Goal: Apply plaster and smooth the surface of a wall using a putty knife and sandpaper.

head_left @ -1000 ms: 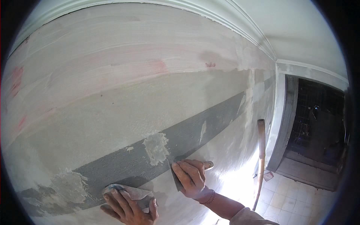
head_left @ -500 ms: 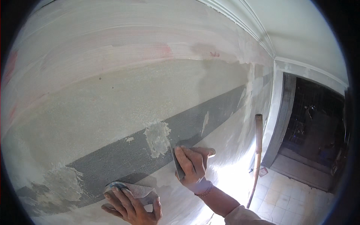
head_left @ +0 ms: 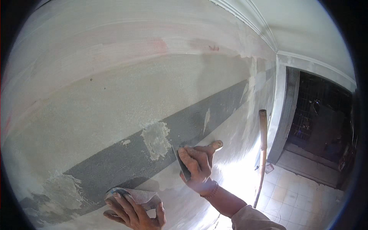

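Observation:
My right hand is closed around a putty knife. Its thin metal blade stands edge-on, close to the wall, near the lower border of a dark grey band. Lower left, my left hand grips a flat, pale grey, roughly triangular piece with a bluish patch at one end; its exact kind I cannot make out. That piece lies close to the wall at the band's lower edge. Between the hands and above them, a rough light patch interrupts the band.
A bamboo pole leans upright right of my right arm. Bright light glares on the lower wall beside it. Farther right are a dark doorway and a pale tiled floor. Another rough patch marks the wall at lower left.
The view has shifted slightly, so the wall and doorway sit a little farther left and higher. Both hands keep their holds and nearly the same places in the picture.

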`<state>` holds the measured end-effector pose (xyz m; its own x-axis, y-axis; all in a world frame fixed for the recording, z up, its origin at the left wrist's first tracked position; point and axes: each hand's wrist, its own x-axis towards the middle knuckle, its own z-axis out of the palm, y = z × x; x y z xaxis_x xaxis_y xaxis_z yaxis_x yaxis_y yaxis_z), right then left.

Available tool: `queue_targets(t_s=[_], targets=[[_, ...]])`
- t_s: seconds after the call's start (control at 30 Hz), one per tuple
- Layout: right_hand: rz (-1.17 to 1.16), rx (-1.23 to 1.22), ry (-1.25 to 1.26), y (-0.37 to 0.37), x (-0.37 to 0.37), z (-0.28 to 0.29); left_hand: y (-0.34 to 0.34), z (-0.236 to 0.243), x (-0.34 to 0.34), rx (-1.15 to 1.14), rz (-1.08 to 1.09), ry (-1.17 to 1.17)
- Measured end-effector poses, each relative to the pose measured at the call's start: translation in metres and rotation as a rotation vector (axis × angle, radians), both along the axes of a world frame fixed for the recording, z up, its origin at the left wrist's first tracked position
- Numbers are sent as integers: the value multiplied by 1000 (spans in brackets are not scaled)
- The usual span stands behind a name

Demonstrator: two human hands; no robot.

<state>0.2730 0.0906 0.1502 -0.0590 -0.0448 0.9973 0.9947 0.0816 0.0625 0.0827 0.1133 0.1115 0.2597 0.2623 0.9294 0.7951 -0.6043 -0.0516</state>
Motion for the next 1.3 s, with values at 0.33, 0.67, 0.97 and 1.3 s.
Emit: queue_targets(t_s=[0.33,0.67,0.97,1.3], targets=[[10,64,35,5,1,-17,0,-1,3,-10,0,-23],[11,28,25,5,0,-10,-2,4,12,-11,16,-41],[59,3,19,0,7,2,4,4,18,63,94,-14],[26,7,-1,1,5,-8,0,10,21,-1,147,8]])
